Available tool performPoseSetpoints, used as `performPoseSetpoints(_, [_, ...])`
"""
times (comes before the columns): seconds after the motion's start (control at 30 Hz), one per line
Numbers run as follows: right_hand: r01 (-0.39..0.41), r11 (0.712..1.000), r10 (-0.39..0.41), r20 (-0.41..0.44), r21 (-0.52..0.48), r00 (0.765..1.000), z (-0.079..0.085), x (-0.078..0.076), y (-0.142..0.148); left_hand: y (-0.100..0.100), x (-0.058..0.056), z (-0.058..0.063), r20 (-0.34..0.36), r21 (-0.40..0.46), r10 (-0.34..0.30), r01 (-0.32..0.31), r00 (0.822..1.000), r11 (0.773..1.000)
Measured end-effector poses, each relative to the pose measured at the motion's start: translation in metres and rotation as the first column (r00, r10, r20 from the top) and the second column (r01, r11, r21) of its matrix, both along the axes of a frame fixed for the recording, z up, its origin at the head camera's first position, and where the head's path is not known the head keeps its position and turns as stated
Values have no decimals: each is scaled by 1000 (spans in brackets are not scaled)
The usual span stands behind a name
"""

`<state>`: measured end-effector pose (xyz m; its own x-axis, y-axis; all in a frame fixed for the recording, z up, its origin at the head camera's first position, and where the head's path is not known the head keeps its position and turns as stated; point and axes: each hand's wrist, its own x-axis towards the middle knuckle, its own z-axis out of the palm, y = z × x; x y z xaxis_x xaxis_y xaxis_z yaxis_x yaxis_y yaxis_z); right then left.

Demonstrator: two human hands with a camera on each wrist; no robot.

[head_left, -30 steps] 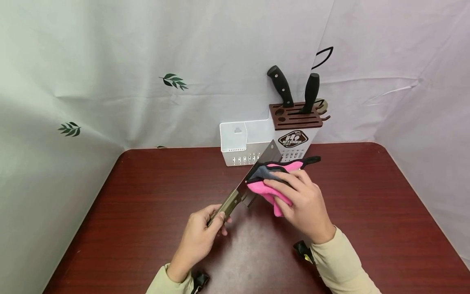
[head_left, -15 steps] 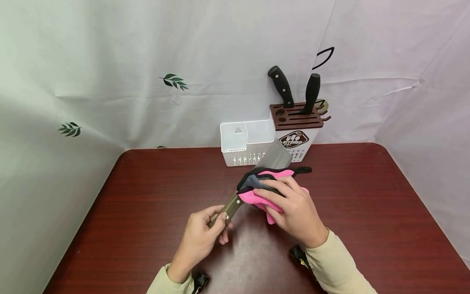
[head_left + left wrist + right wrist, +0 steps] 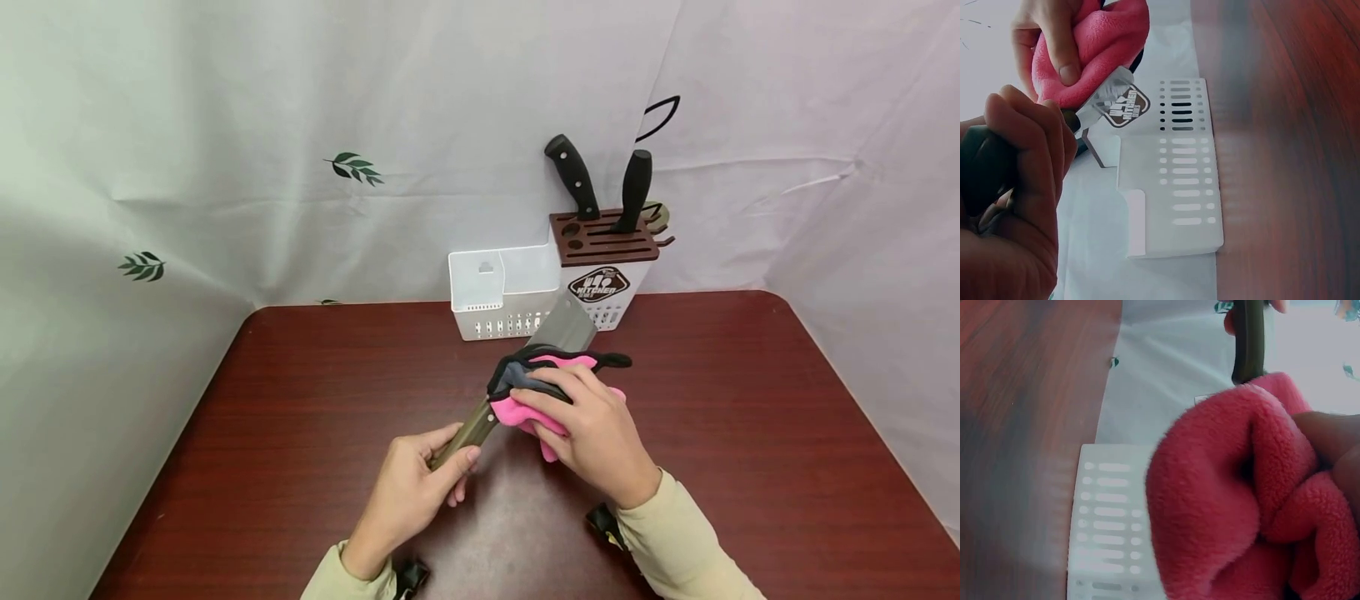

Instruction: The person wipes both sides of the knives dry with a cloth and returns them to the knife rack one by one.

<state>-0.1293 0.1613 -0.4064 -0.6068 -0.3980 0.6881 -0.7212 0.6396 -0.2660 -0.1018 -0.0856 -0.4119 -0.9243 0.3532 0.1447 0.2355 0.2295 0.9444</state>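
Observation:
My left hand (image 3: 420, 483) grips the olive-green handle (image 3: 472, 429) of a cleaver, holding it up over the table at a slant. The broad steel blade of the cleaver (image 3: 567, 323) points away toward the white holder. A pink and grey cloth (image 3: 517, 410) with black edging lies folded over the blade near the handle. My right hand (image 3: 596, 437) pinches that cloth against the blade, and the cloth hides the blade's middle. In the right wrist view the bunched pink cloth (image 3: 1210, 494) covers the blade, with the handle (image 3: 1249, 344) beyond it.
A white perforated holder (image 3: 506, 302) stands at the table's back edge. Its brown slotted top (image 3: 607, 247) carries two black-handled knives (image 3: 573, 177). Behind it hangs a pale curtain (image 3: 420, 100). The dark red table (image 3: 315, 400) spreads out on both sides.
The right hand and cloth have slid down the blade toward the handle, then shifted slightly. The cleaver has turned so its broad face shows more. The left hand keeps its hold.

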Motion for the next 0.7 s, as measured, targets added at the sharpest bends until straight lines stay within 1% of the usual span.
performPoseSetpoints(0.07, [16,1000,-16,-9,-20,1000,0,0,-1,0,1,1,-8,-3,-3,3,1000,1000])
performPoseSetpoints(0.2, [90,995,-90,-10,-51,996,1,1,-1,0,2,1,-8,-31,-1,1,1000,1000])
performPoseSetpoints(0.3, [139,988,-140,-10,-74,990,2,0,2,0,4,0,-21,-46,-9,8,1000,999])
performPoseSetpoints(0.47, [178,977,-182,-23,-115,983,4,-3,9,1,5,1,-40,-55,-29,27,999,998])
performPoseSetpoints(0.6, [215,967,-219,-15,-133,976,5,-6,15,2,6,2,-35,-67,-33,31,999,997])
performPoseSetpoints(0.7, [253,956,-259,-20,-150,966,5,-9,18,2,7,2,-35,-66,-38,36,999,997])
